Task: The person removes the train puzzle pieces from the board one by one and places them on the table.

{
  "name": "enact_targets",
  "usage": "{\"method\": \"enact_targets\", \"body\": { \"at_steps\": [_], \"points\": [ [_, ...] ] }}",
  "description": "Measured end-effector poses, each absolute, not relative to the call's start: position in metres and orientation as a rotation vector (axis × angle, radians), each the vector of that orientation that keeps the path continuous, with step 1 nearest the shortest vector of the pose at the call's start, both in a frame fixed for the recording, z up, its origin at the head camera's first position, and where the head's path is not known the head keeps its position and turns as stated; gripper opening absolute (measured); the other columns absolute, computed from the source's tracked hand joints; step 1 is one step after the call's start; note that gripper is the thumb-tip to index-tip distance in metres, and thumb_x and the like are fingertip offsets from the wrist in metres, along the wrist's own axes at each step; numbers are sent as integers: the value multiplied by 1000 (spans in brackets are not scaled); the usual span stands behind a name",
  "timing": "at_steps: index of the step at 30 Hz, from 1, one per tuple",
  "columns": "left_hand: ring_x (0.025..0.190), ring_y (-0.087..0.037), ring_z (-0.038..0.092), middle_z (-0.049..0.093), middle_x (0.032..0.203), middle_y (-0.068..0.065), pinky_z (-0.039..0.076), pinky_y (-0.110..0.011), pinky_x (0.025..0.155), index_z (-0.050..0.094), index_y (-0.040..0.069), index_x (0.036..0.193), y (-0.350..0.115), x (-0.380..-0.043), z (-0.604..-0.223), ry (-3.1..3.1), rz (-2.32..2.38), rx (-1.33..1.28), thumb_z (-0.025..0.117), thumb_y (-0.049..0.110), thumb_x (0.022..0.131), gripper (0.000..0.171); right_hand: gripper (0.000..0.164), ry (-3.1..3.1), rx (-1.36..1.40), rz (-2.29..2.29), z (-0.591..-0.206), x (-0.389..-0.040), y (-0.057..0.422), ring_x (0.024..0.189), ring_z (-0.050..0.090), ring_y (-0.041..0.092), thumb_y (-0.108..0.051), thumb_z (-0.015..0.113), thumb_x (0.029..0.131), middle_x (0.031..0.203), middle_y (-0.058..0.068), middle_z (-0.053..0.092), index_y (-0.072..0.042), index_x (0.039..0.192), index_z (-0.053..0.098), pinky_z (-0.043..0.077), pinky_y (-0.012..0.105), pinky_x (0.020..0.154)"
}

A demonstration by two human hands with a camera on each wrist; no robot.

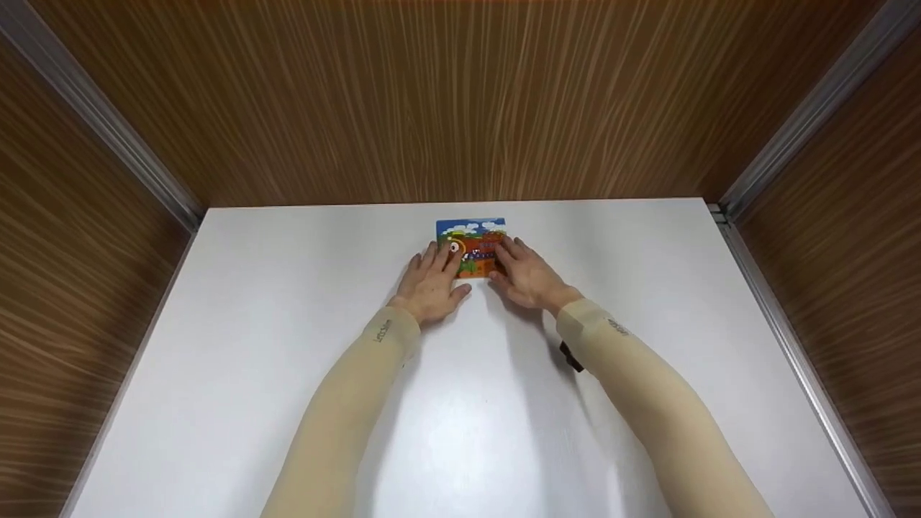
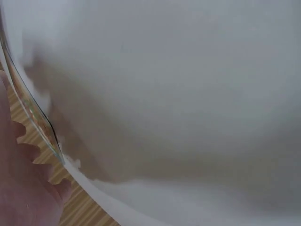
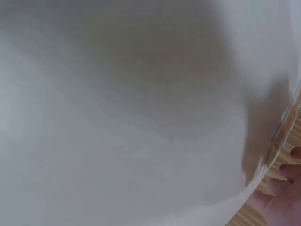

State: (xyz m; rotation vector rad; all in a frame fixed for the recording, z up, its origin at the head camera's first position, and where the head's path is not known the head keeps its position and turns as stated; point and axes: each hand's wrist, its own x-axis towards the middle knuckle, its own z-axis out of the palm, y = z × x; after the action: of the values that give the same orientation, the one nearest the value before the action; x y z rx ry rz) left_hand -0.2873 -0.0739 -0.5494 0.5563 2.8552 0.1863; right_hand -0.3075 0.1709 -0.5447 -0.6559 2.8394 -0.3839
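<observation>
A small, brightly coloured picture board (image 1: 471,229) lies flat near the back of the white table, showing blue sky, white clouds and a red cartoon figure with a big round eye. My left hand (image 1: 429,288) rests at its left side, fingers extended and their tips over the picture. From the right, my right hand (image 1: 529,277) touches the other side, fingertips on its edge and thumb near the lower corner. In the left wrist view the board's thin edge (image 2: 35,113) shows beside the left hand (image 2: 28,183). The right wrist view shows the right hand (image 3: 284,200) close to the edge (image 3: 282,134).
The white tabletop (image 1: 460,417) stretches out in front of the board. A wood-grain panel (image 1: 460,101) stands behind it, with similar panels at both sides. Metal rails (image 1: 799,338) run along the side edges. A dark object (image 1: 570,357) shows beneath the right wrist.
</observation>
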Motion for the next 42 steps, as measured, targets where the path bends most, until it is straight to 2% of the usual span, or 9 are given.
{"method": "enact_targets", "body": {
  "at_steps": [8,14,21,32,42],
  "points": [
    [180,-38,0,0,192,-15,11,-60,146,9,21,183,-63,-282,-554,2787,175,617,27,63,118,79,75,2773,-715,-316,-553,-302,164,177,13,46,-47,37,120,190,23,13,-7,181,17,19,61,144],
    [180,-37,-2,-2,192,-14,13,-59,146,14,26,183,-61,-279,-556,2756,204,617,26,63,117,77,73,2755,-737,-281,-553,-298,163,177,13,47,-44,34,120,189,23,14,-6,180,19,19,61,144],
    [180,-38,-2,-2,192,-15,15,-53,147,15,24,182,-60,-280,-555,2733,199,614,29,66,116,79,74,2730,-744,-231,-554,-301,164,178,11,46,-47,34,119,190,21,12,-6,179,21,19,59,145],
    [180,-34,-2,-2,192,-14,15,-55,147,17,24,182,-59,-275,-556,2727,215,637,24,71,115,83,87,2706,-739,-216,-553,-292,171,178,9,47,-65,33,116,190,21,10,-7,180,20,17,59,145],
    [180,-34,-5,-5,192,-13,12,-56,147,15,25,182,-61,-266,-557,2697,237,639,26,70,115,81,86,2685,-765,-261,-553,-282,174,177,8,49,-62,33,117,190,23,9,-3,178,19,18,59,145]
  ]
}}
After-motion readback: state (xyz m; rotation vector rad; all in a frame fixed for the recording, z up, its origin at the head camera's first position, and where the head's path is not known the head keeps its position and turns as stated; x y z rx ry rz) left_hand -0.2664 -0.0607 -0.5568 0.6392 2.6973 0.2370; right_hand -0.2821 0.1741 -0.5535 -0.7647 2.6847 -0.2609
